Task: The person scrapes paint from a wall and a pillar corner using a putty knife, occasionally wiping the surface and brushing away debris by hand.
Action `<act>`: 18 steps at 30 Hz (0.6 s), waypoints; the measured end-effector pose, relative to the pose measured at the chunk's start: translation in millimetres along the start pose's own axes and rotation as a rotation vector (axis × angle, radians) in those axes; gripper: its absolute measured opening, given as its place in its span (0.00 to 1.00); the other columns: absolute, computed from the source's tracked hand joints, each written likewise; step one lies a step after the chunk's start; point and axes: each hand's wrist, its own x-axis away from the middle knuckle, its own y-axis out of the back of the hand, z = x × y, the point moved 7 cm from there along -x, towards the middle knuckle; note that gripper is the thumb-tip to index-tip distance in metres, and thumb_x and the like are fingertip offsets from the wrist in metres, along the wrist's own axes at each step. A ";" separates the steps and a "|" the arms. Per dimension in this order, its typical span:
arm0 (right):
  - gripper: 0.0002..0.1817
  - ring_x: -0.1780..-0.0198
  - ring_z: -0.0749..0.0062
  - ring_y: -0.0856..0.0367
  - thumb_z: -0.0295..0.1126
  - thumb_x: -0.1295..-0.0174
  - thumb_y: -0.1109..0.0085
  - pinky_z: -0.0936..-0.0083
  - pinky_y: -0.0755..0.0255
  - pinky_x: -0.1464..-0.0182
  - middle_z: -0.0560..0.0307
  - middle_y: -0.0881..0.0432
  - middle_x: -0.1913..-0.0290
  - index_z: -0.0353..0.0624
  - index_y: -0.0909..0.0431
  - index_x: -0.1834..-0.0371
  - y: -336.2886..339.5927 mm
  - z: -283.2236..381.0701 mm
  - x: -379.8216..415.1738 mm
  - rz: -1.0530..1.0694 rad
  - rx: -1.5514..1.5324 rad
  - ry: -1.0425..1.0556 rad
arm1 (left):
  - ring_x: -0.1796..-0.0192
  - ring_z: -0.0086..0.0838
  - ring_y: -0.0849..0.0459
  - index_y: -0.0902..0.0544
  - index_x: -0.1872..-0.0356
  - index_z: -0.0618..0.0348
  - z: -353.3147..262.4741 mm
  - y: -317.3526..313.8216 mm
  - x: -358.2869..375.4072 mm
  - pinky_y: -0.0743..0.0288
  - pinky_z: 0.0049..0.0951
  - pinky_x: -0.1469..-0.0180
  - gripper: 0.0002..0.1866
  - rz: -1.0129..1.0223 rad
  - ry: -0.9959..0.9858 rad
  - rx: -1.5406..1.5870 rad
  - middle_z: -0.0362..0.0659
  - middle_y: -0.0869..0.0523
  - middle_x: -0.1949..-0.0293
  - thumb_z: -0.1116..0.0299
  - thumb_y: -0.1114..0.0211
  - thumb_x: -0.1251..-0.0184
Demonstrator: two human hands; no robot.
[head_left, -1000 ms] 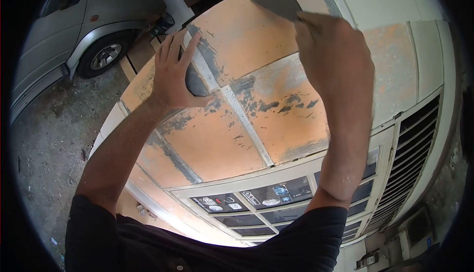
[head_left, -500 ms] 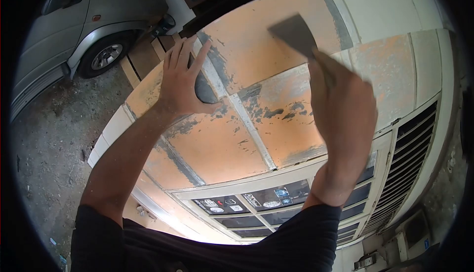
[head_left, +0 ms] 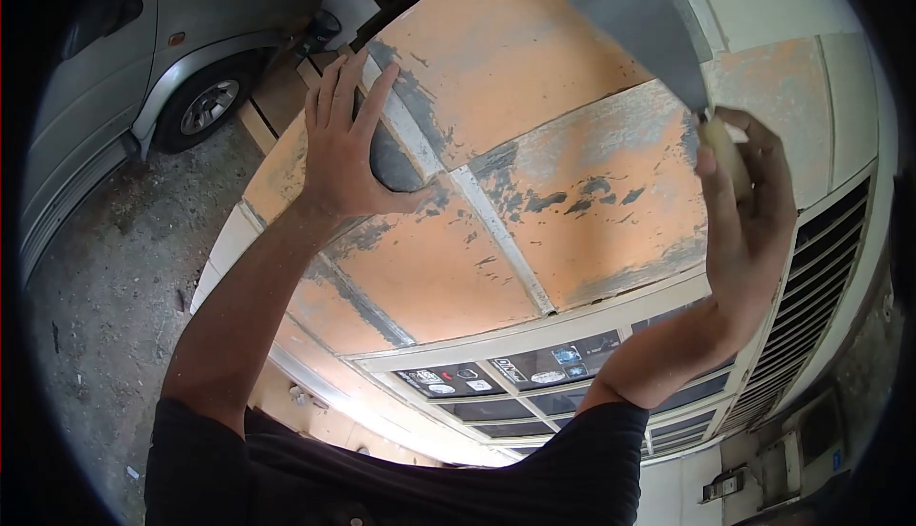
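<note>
My right hand (head_left: 749,201) is closed round the pale handle of a putty knife (head_left: 649,30), whose wide grey blade, slightly blurred, points to the upper left, over the upper right of an orange panelled surface (head_left: 429,287). My left hand (head_left: 348,149) rests with fingers spread on the surface at the left. Beneath its palm, between thumb and fingers, shows a dark grey rounded patch (head_left: 393,158); I cannot make out what it is. Grey smears and pale strips (head_left: 506,244) cross the orange panels.
A silver vehicle (head_left: 172,68) stands at the upper left on a rough concrete floor (head_left: 119,268). Below the panels is a window (head_left: 549,383) with stickers. Dark louvres (head_left: 821,287) run down the right side, and an outdoor unit (head_left: 806,440) is at the lower right.
My right hand has moved right with the putty knife, whose blade now looks larger and nearer the camera. My left hand stays at almost the same place. The view has shifted slightly.
</note>
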 end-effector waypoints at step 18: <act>0.24 0.69 0.59 0.13 0.24 0.23 0.44 0.66 0.20 0.61 0.49 0.15 0.67 0.35 0.30 0.25 -176.1 -7.0 175.2 -0.085 -0.310 -0.351 | 0.22 0.64 0.38 0.34 0.18 0.53 -2.7 -0.2 0.4 0.42 0.69 0.28 0.70 -0.052 -0.040 0.016 0.63 0.35 0.23 0.37 0.11 0.70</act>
